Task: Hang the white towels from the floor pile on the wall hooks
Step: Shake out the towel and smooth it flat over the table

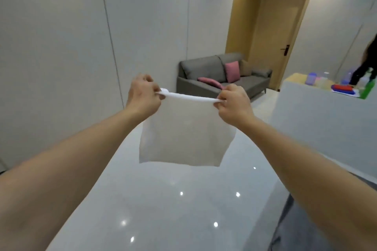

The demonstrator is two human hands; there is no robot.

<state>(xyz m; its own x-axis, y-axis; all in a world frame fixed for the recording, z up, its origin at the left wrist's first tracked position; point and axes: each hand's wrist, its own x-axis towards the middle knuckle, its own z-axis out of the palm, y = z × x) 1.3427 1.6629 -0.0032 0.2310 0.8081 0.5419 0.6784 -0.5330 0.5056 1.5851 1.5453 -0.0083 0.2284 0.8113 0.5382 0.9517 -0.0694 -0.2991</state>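
Observation:
A white towel hangs spread out in the air in front of me, held by its top edge. My left hand pinches the top left corner. My right hand pinches the top right corner, and the edge is stretched taut between the two hands. The lower part of the towel hangs free above the glossy floor. No wall hooks and no floor pile are in view.
A plain grey panelled wall runs along the left. A grey sofa with pink cushions stands at the far end beside a wooden door. A white counter with bottles and cloths is at the right, a person behind it.

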